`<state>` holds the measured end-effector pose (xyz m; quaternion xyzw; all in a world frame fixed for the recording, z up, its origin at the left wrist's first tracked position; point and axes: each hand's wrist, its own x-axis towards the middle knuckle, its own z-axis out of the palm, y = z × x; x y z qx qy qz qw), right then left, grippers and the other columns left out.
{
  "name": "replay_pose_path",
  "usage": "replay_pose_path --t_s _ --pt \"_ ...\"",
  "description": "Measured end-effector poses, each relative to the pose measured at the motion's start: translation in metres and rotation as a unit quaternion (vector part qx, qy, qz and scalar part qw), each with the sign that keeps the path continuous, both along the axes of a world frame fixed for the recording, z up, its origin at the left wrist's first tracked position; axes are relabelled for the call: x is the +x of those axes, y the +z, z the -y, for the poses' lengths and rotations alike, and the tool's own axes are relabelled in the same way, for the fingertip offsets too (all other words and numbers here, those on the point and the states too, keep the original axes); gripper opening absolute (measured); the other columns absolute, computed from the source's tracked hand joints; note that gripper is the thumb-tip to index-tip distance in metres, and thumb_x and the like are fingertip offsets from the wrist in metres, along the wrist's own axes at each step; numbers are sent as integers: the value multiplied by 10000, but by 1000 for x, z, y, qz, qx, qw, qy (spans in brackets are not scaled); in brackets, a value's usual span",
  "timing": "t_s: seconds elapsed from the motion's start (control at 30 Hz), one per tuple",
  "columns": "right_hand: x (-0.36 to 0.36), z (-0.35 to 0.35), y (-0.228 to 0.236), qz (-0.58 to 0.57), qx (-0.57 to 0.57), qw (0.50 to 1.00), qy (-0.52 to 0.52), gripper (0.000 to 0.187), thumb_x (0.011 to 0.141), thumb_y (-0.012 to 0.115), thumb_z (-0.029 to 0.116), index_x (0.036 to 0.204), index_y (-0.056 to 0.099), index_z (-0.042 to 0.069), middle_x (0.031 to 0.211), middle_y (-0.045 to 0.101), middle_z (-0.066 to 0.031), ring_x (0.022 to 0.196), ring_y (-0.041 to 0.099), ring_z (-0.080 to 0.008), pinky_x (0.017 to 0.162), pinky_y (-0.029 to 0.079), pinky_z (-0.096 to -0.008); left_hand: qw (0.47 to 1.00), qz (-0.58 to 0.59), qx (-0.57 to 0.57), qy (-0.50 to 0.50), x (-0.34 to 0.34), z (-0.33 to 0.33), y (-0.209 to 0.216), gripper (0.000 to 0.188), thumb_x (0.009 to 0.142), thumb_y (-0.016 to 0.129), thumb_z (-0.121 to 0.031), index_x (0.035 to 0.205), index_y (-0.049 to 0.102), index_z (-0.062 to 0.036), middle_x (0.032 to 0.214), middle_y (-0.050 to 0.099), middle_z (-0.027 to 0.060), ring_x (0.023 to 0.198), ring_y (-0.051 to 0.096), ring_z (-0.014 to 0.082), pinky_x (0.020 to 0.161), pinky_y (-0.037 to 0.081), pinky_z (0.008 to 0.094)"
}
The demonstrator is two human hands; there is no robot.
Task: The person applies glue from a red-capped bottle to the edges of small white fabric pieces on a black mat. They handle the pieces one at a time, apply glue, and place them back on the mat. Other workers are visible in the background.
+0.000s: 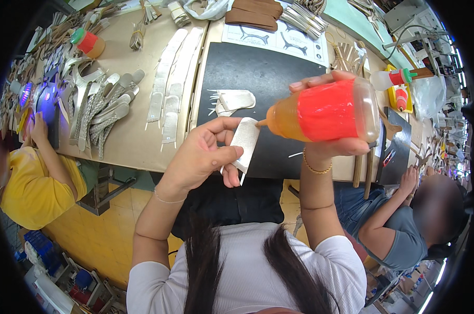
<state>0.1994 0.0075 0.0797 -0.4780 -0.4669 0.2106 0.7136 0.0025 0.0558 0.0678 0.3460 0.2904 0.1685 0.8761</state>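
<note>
Between the thumb and fingers of my left hand (208,152) is a small pale leather piece (246,141) with a rounded top and thin strips at its lower end. My right hand (331,144) grips a squeeze bottle (328,111) with a red label, tipped on its side and holding amber liquid. Its narrow nozzle touches or nearly touches the right edge of the leather piece. Beyond my left hand, a few similar pale leather pieces (236,100) lie on the black mat (278,78).
Long pale strips (171,68) and a heap of straps (103,104) lie to the left. Another glue bottle (88,43) stands far left. A yellow tray (404,97), tools and a hammer (388,123) are at right. A person in yellow (38,178) and another in grey (393,230) sit on either side.
</note>
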Motion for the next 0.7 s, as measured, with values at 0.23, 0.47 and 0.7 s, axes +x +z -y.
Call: replay_pose_path --t_s 0.23,0.47,0.7 --pt "10 -9 -2 -143 244 939 198 1115 619 425 882 1212 382 -61 987 567 -224 847 620 -364 731 528 -463 1000 3 -5 -15 -2 -5 -2 377 840 572 14 1185 448 102 783 614 121 498 627 158 426 532 240" --pt "3 -1 -8 -76 89 983 141 1137 583 463 881 1220 372 -57 992 569 -217 856 623 -366 735 531 -468 1000 -26 -3 6 -2 -3 3 321 818 587 32 1111 494 123 844 628 142 467 616 153 389 505 223" --pt "-6 2 -4 -52 1 995 81 1155 543 463 893 1205 376 -49 986 573 -199 846 631 -352 741 537 -457 1000 -23 6 -18 -2 -4 6 301 846 583 -14 1122 517 87 801 622 105 500 625 145 442 516 223"
